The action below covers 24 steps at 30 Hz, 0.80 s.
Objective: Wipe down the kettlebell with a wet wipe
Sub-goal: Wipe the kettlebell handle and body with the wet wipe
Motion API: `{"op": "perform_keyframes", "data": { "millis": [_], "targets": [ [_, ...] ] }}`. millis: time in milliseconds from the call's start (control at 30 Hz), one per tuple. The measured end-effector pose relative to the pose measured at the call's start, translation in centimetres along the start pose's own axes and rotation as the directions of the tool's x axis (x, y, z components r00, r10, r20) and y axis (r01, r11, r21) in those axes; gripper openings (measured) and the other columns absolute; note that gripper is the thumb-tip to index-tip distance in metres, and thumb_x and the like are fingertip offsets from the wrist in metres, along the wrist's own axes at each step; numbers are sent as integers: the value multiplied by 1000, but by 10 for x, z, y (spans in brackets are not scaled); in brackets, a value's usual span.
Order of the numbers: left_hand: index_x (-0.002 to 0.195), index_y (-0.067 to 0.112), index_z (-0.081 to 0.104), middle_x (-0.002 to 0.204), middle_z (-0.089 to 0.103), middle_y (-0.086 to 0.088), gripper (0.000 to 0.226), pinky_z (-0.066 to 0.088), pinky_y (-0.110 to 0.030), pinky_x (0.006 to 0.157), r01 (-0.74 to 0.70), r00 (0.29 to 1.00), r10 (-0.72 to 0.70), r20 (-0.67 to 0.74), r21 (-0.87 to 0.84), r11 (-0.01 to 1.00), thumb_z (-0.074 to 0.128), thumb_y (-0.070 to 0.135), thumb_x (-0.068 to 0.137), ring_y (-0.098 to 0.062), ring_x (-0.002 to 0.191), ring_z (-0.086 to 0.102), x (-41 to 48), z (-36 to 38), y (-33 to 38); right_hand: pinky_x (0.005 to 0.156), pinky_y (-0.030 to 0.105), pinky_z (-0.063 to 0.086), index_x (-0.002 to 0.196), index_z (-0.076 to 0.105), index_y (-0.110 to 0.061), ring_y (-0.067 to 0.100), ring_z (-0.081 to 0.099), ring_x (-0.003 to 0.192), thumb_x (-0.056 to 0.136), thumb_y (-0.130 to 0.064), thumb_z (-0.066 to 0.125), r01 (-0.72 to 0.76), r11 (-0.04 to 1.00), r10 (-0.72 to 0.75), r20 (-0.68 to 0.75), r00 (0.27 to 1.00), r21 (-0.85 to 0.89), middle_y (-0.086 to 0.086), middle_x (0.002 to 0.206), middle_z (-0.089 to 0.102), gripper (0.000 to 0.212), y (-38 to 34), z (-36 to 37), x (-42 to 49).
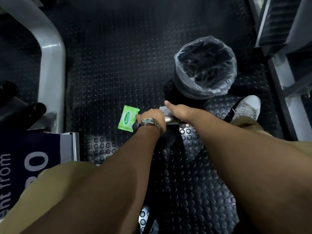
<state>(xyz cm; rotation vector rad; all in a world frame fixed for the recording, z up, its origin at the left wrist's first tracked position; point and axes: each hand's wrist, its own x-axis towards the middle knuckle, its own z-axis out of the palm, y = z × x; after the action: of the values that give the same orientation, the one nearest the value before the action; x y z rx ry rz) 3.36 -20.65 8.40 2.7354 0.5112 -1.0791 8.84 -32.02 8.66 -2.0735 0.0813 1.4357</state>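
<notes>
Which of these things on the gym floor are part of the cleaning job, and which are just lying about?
For the job: kettlebell, gripped by the left hand; wipe, at the right hand; green wipe pack.
Lying about: lined bin, grey machine frame, printed mat.

Wipe packet point(127, 119) on the floor point(118, 73) just left of the kettlebell point(170, 120), bin point(205, 68) behind it, shoe point(246, 107) toward the floor's right edge.

Open: studded rubber floor point(114, 65) between grey machine frame point(52, 65) and lined bin point(205, 68). Obstructions: green wipe packet point(128, 118) flat on floor; metal rack point(276, 27) at right edge.
</notes>
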Motion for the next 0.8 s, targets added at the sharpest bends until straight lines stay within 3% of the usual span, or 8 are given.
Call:
{"op": "perform_keyframes", "data": {
  "millis": [67,200,267,333,400,467,633,800],
  "targets": [
    [121,24,61,110,67,0,40,39,-54,105,13,1000,-13,5,1,1000,69,20,82,-29,108,65,0,0,0,86,36,44,120,68,-19,23,60,103,106,-63,29,10,993,-12,-20,1000,-114,12,138,62,61,-5,-3,-4],
    [126,27,61,116,67,-1,44,37,-56,106,20,1000,-20,17,-15,1000,70,21,83,-30,114,63,0,-1,0,111,47,41,149,49,-8,37,50,136,108,-56,28,-5,948,-1,-19,1000,-317,17,156,45,66,-46,-7,-9],
    [126,26,62,117,68,0,44,37,-54,105,12,1000,-12,2,-8,1000,70,22,83,-28,114,63,0,0,0,113,47,38,153,45,-8,36,46,141,108,-56,28,5,946,-8,-9,1000,-324,16,159,42,67,-47,-6,-6],
    [128,26,61,117,67,0,46,38,-54,105,9,1000,-9,5,8,1000,70,22,83,-28,113,64,0,0,0,108,42,38,147,53,-10,33,50,135,106,-60,31,9,955,-17,-23,1000,-298,14,153,50,68,-26,-3,1],
    [125,26,60,114,67,0,44,37,-55,106,5,1000,-6,6,23,1000,69,20,83,-28,111,64,-1,0,1,101,39,44,138,61,-14,29,59,118,102,-67,35,-29,993,19,-81,997,-119,11,138,61,70,1,2,10],
    [122,24,61,113,67,0,40,36,-56,106,2,1000,-1,-9,34,999,67,20,83,-29,110,65,-2,0,1,107,44,46,135,63,-16,28,61,117,100,-71,35,-50,998,55,-114,992,46,10,134,64,71,13,7,15],
    [130,28,58,123,66,1,49,33,-59,108,14,1000,-14,1,14,1000,69,23,83,-30,118,62,1,2,0,112,41,39,146,52,-4,34,50,137,111,-51,25,11,968,-20,-31,999,-252,17,152,50,65,-34,-5,-7],
    [130,26,60,121,67,2,49,32,-59,109,27,1000,-27,16,6,1000,69,22,83,-28,118,63,3,1,1,114,44,37,145,55,-8,33,50,136,108,-58,28,12,970,-16,-12,1000,-241,15,152,51,68,-30,0,0]
  ]
}}
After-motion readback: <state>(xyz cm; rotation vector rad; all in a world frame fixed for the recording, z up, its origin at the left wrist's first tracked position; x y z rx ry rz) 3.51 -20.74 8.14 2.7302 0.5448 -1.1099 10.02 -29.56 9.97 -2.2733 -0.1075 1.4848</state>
